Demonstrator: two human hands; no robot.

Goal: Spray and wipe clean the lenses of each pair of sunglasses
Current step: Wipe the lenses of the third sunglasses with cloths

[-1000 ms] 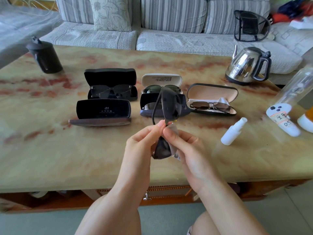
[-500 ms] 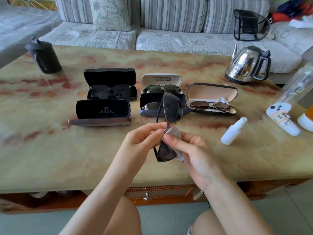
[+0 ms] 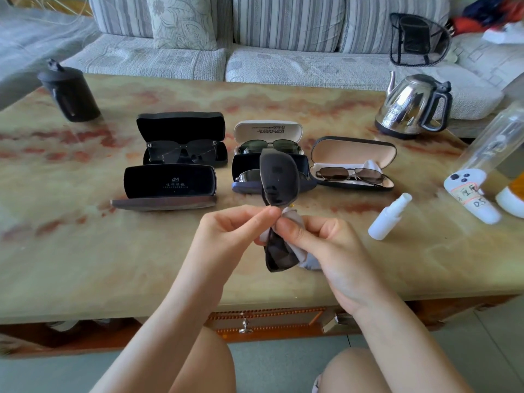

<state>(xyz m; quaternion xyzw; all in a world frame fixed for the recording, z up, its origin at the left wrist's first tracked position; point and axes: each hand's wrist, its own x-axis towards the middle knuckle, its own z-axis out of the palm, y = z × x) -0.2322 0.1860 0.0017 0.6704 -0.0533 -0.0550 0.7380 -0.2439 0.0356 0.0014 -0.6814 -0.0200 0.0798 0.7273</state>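
Pinching dark sunglasses (image 3: 279, 182) on end above the bench's (image 3: 85, 251) near edge with the left hand (image 3: 226, 236) and pinching a grey cloth (image 3: 310, 259) onto the lower lens with the right hand (image 3: 326, 245).

Free: table (image 3: 85, 265) lower left of frame; strip below spray bottle (image 3: 388, 219), right.
Blocked: cases (image 3: 170, 182) across centre; kettle (image 3: 408, 109), remote (image 3: 470, 199) right; cup (image 3: 71, 92) upper left.

The middle of the held sunglasses (image 3: 279, 180) is hidden by the left hand (image 3: 226, 236) and right hand (image 3: 326, 245); the cloth (image 3: 310, 262) is largely covered; a clear bottle (image 3: 493, 137) is cropped at the right edge.
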